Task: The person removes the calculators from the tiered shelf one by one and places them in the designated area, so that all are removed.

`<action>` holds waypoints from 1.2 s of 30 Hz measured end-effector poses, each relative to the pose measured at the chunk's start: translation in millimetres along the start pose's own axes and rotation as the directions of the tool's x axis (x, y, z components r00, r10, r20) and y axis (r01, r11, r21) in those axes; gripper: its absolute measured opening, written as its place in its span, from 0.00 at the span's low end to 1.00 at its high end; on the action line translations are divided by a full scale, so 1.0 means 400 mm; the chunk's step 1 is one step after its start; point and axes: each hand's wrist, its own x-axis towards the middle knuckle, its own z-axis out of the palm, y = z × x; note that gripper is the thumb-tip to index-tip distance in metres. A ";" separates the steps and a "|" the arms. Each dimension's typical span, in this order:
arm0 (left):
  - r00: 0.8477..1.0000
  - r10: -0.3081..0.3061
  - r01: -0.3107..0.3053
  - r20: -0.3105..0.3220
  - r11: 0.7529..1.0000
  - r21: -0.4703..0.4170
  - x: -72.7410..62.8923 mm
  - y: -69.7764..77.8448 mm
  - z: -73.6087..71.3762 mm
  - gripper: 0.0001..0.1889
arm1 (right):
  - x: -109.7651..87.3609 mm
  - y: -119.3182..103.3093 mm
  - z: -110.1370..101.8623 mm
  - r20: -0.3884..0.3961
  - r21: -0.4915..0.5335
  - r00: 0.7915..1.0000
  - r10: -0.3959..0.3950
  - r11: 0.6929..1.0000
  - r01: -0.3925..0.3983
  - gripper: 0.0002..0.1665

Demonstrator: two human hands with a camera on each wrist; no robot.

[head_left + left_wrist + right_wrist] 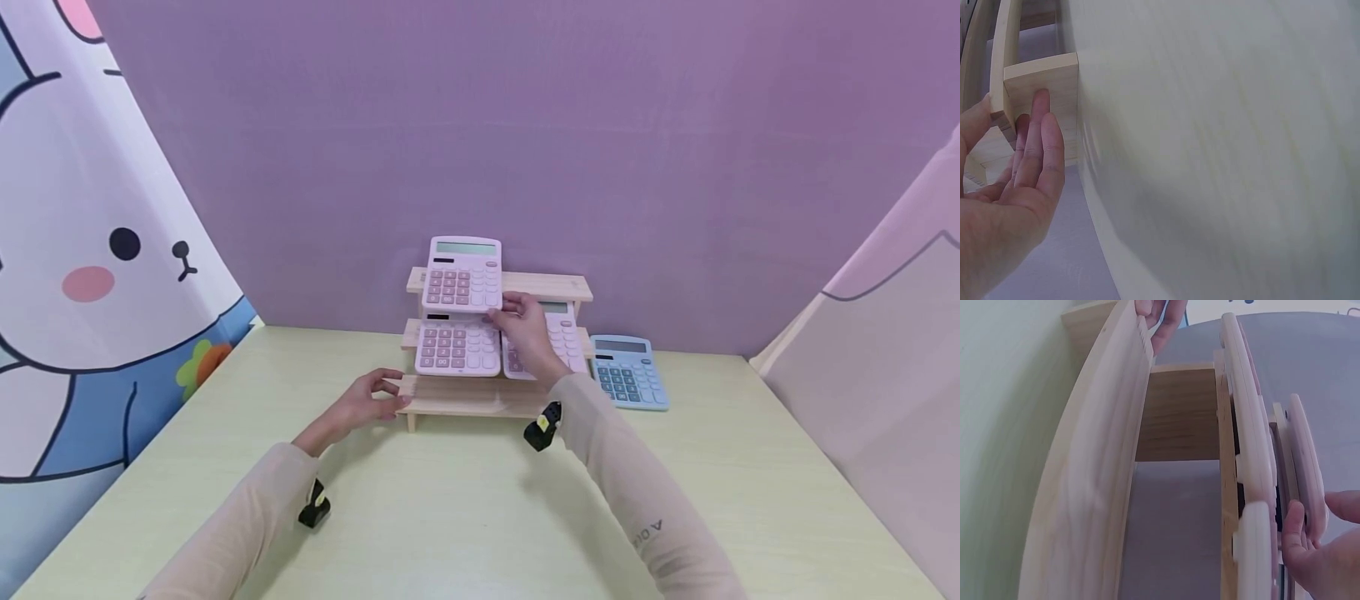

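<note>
Right hand [528, 333] pinches the top calculator [462, 290] by its lower corner; left hand [363, 403] grips the rack [472, 397] at one end, table [450, 517] stretching in front.

Both arms wear long sleeves of pale beige cloth, reaching down to the wrists. The left sleeve [240, 521] is plain over the part that shows, with soft, shallow creases along the forearm. The right sleeve [637, 483] matches it in colour and carries a small line of dark print [647, 533] on the forearm, starting with an A-like mark; the rest is too small to read. By the left cuff [296, 462] sits a small, blocky black device [312, 513] with a yellow spot. A similar black unit [536, 437], also marked in yellow, sits by the right cuff [572, 387]. Both hands are bare.
</note>
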 end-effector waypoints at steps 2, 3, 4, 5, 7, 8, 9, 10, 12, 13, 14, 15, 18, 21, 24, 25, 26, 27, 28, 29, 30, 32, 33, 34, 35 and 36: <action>1.000 0.002 -0.002 0.001 1.000 -0.001 0.000 -0.001 -0.001 0.31 | 0.001 0.000 0.006 -0.019 0.019 1.000 0.009 1.000 -0.008 0.28; 1.000 0.003 -0.003 0.002 1.000 0.001 0.000 -0.001 -0.001 0.31 | 0.001 0.000 0.009 -0.026 0.032 1.000 0.010 0.999 -0.009 0.27; 1.000 0.003 -0.003 0.001 1.000 -0.001 0.000 -0.002 -0.001 0.31 | 0.001 0.001 0.011 -0.034 0.042 0.999 0.012 0.999 -0.011 0.27; 1.000 0.004 -0.004 0.002 1.000 -0.001 0.000 -0.002 -0.001 0.31 | 0.002 0.001 0.014 -0.040 0.055 0.999 0.012 0.998 -0.010 0.26; 1.000 0.008 -0.008 0.003 1.000 0.000 0.000 -0.003 -0.001 0.31 | 0.002 0.002 0.019 -0.050 0.087 0.999 0.016 0.996 -0.012 0.25; 1.000 0.009 -0.009 0.004 1.000 0.001 0.001 -0.003 -0.002 0.31 | 0.002 0.002 0.022 -0.054 0.104 0.998 0.018 0.995 -0.012 0.25; 1.000 0.011 -0.011 0.005 1.000 0.002 0.001 -0.003 -0.002 0.31 | 0.002 0.001 0.024 -0.060 0.117 0.998 0.019 0.993 -0.012 0.25; 1.000 0.012 -0.012 0.005 1.000 0.003 0.001 -0.003 -0.002 0.31 | 0.002 0.001 0.027 -0.064 0.128 0.998 0.021 0.992 -0.013 0.25; 1.000 0.014 -0.014 0.006 1.000 0.005 0.001 -0.004 -0.003 0.31 | 0.003 0.000 0.031 -0.073 0.149 0.997 0.025 0.989 -0.014 0.24; 1.000 0.014 -0.014 0.006 1.000 0.006 0.001 -0.005 -0.003 0.31 | 0.003 0.000 0.032 -0.076 0.158 0.997 0.028 0.987 -0.015 0.24; 1.000 0.014 -0.014 0.005 1.000 0.005 0.001 -0.005 -0.004 0.31 | 0.004 0.000 0.033 -0.080 0.169 0.996 0.030 0.985 -0.016 0.24; 1.000 0.014 -0.014 0.005 1.000 0.007 0.002 -0.006 -0.004 0.31 | 0.005 0.001 0.034 -0.085 0.175 0.996 0.034 0.984 -0.019 0.24; 1.000 0.012 -0.012 0.004 1.000 0.007 0.004 -0.007 -0.003 0.31 | 0.007 0.002 0.035 -0.093 0.204 0.995 0.045 0.979 -0.026 0.23; 1.000 0.012 -0.012 0.002 1.000 0.005 0.005 -0.008 -0.002 0.31 | 0.008 0.004 0.034 -0.094 0.231 0.994 0.051 0.973 -0.029 0.23; 1.000 0.013 -0.013 0.000 1.000 0.005 0.006 -0.008 -0.001 0.30 | 0.007 0.007 0.033 -0.088 0.254 0.995 0.051 0.967 -0.028 0.23; 1.000 0.014 -0.014 -0.001 1.000 0.005 0.006 -0.008 -0.001 0.30 | 0.006 0.007 0.033 -0.087 0.257 0.995 0.051 0.966 -0.027 0.23; 1.000 0.014 -0.014 -0.001 1.000 0.006 0.006 -0.008 -0.001 0.30 | 0.005 0.008 0.033 -0.087 0.260 0.995 0.051 0.965 -0.027 0.23; 1.000 0.014 -0.014 0.000 1.000 0.006 0.006 -0.007 0.000 0.30 | 0.004 0.008 0.033 -0.088 0.261 0.995 0.053 0.965 -0.028 0.23; 1.000 0.014 -0.014 0.000 1.000 0.007 0.006 -0.007 0.000 0.30 | 0.004 0.008 0.032 -0.091 0.263 0.994 0.055 0.964 -0.030 0.23; 1.000 0.013 -0.013 0.000 1.000 0.007 0.006 -0.006 0.000 0.30 | 0.003 0.008 0.032 -0.094 0.264 0.994 0.058 0.964 -0.031 0.23; 1.000 0.011 -0.011 0.000 1.000 0.008 0.006 -0.006 0.000 0.30 | 0.003 0.008 0.032 -0.097 0.265 0.993 0.062 0.964 -0.034 0.23; 1.000 0.007 -0.007 0.000 1.000 0.011 0.006 -0.005 -0.001 0.30 | 0.004 0.008 0.032 -0.104 0.269 0.992 0.072 0.962 -0.042 0.23; 1.000 0.005 -0.005 -0.001 1.000 0.015 0.006 -0.004 -0.001 0.30 | 0.005 0.008 0.032 -0.106 0.270 0.991 0.079 0.962 -0.048 0.23; 1.000 0.003 -0.003 -0.002 1.000 0.019 0.006 -0.003 -0.001 0.30 | 0.005 0.007 0.032 -0.108 0.273 0.991 0.085 0.961 -0.053 0.23; 1.000 0.001 -0.001 -0.004 1.000 0.022 0.006 -0.002 -0.001 0.30 | 0.006 0.007 0.032 -0.109 0.276 0.990 0.091 0.959 -0.057 0.23; 1.000 -0.001 0.001 -0.005 1.000 0.026 0.006 -0.002 -0.001 0.30 | 0.008 0.008 0.032 -0.108 0.280 0.989 0.097 0.958 -0.063 0.23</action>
